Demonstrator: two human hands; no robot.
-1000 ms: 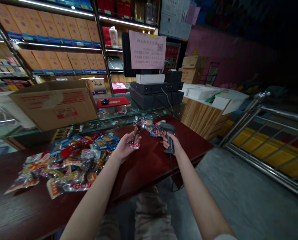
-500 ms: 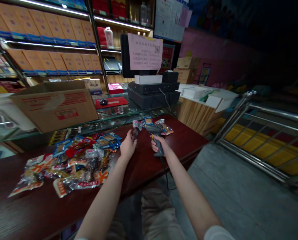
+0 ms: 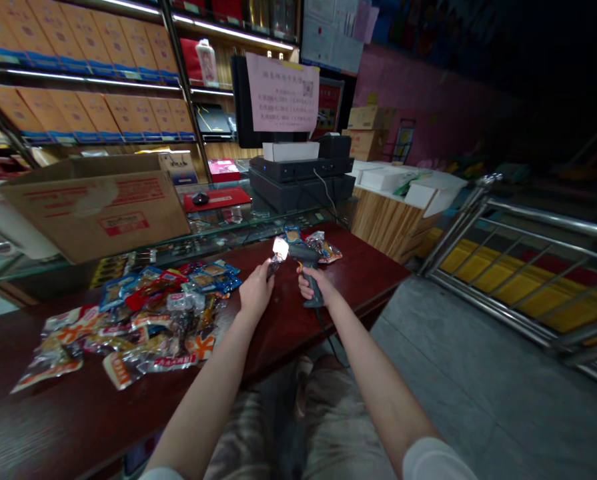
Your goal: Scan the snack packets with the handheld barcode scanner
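Observation:
My left hand [image 3: 255, 290] is shut on a small clear vacuum-sealed snack packet [image 3: 277, 259], whose top shows a bright white glare. My right hand [image 3: 312, 285] grips the handle of a grey handheld barcode scanner [image 3: 305, 257], with its head held close beside the packet. The scanner's black cable [image 3: 325, 330] hangs down past the table edge. A large heap of similar foil-and-plastic snack packets [image 3: 143, 327] lies to the left of my left hand. A few more packets [image 3: 323, 248] lie just beyond the scanner.
The dark red table [image 3: 38, 347] stands before a glass display counter [image 3: 258, 217] holding a cardboard box [image 3: 93, 207], a mouse on a red mat, and a black till [image 3: 298, 180]. Stocked shelves rise behind. A steel railing [image 3: 518, 267] stands right.
The scanner has come closer to the packet, and the hands have drawn together. The packet now tilts toward the scanner and shows a bright glare. The view has shifted slightly.

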